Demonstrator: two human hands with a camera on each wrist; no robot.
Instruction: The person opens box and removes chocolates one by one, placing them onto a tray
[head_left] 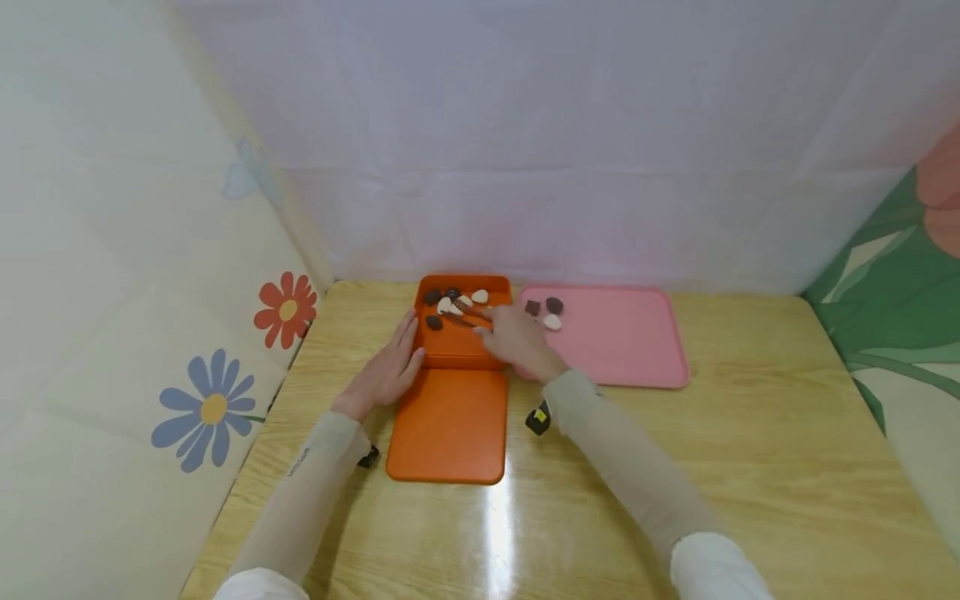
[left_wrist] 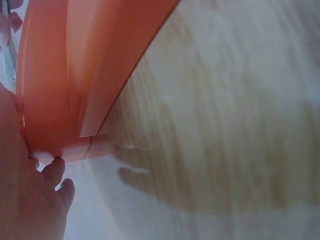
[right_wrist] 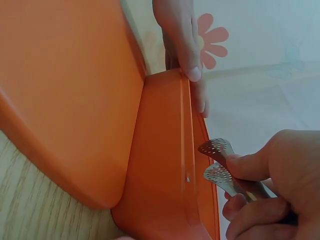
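My right hand [head_left: 519, 340] holds small metal tongs [right_wrist: 220, 165] with perforated ends. In the right wrist view the tong tips stand apart, with no piece visible between them. They reach over an orange box [head_left: 459, 343] that holds several dark-brown and white chocolate-like pieces [head_left: 434, 322]. With its fingers mostly straight, my left hand [head_left: 388, 371] rests against the left side of the box. The left wrist view shows its fingertips touching the orange wall [left_wrist: 47, 100].
An orange lid [head_left: 450, 425] lies flat at the box's front edge. To the right, a pink tray [head_left: 618, 337] bears a dark square piece [head_left: 532, 307], a dark oval piece [head_left: 554, 305] and a white piece [head_left: 552, 322]. A pale wall cloth [head_left: 480, 167] hangs behind the wooden table [head_left: 765, 433].
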